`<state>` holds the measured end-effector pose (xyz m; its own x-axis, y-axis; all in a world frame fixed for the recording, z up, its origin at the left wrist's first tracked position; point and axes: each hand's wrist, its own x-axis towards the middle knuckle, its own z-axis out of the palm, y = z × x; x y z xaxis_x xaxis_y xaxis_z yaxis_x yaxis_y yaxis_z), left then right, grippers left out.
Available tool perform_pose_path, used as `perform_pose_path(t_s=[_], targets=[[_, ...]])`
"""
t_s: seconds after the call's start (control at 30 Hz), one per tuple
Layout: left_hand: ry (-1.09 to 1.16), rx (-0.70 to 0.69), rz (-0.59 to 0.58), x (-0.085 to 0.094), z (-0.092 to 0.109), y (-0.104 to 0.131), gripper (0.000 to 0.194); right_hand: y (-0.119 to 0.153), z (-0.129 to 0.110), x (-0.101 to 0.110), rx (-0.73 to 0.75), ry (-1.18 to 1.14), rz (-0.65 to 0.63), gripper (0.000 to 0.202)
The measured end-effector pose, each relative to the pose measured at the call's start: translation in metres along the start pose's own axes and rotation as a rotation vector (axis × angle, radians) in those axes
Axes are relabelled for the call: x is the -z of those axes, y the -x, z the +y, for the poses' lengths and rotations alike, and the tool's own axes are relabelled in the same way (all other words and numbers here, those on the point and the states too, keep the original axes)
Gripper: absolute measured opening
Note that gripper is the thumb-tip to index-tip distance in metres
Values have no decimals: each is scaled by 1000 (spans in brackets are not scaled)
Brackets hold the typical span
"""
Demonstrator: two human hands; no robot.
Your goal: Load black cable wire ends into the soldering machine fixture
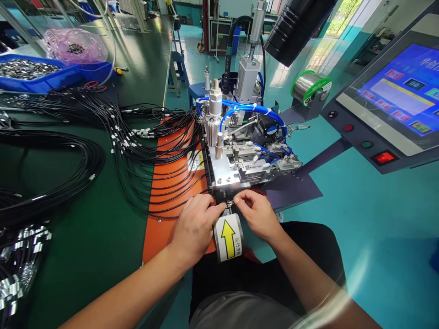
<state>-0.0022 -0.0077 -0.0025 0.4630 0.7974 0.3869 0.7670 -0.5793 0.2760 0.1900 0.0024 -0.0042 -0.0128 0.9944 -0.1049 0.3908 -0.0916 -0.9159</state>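
At the front of the soldering machine (236, 171), both hands meet over its narrow track. My left hand (195, 224) is closed, its fingers curled over the track's left edge, where the end of a black cable (164, 216) runs in under them. My right hand (257, 214) pinches a small shiny metal connector (229, 203) between thumb and forefinger; its exact shape is too small to tell. Just below the fingers is a round drum with a yellow arrow label (229, 237). Several black cables lie side by side across an orange plate (161, 183) into the machine's left side.
Bundled black cables (92, 151) with metal ends cover much of the green bench (96, 237). Blue trays (65, 77) of metal parts stand at the back left. On the right are a solder wire spool (310, 87) and a touchscreen panel (394, 96); a black cylinder (295, 29) hangs above.
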Motion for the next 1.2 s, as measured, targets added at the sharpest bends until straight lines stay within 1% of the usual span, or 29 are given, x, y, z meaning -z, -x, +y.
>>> perform_pose_path(t_s=[0.1, 0.23, 0.47, 0.57, 0.7, 0.83, 0.97, 1.1, 1.2], targets=[[-4, 0, 1, 0, 0, 0, 23, 0, 3, -1, -79, -84, 7, 28], [3, -3, -1, -1, 0, 0, 22, -1, 5, -5, -80, -128, -24, 37], [5, -10, 6, 0, 1, 0, 22, -1, 6, -10, -84, -105, -23, 32], [17, -14, -2, 2, 0, -1, 22, 0, 6, -10, -58, -52, -24, 30], [36, -34, -21, 3, -2, -1, 23, 2, 6, -12, 39, 60, 25, 24], [37, -75, -42, 3, -3, -2, 32, 4, 6, -15, 100, 138, 70, 20], [-14, -99, -81, 5, -3, -5, 37, 4, 7, -17, 124, 157, 78, 18], [-99, -131, -177, 11, 0, -10, 38, 4, 7, -18, 131, 140, 81, 18], [-137, -133, -227, 15, 3, -14, 39, 3, 7, -18, 97, 101, 73, 19]])
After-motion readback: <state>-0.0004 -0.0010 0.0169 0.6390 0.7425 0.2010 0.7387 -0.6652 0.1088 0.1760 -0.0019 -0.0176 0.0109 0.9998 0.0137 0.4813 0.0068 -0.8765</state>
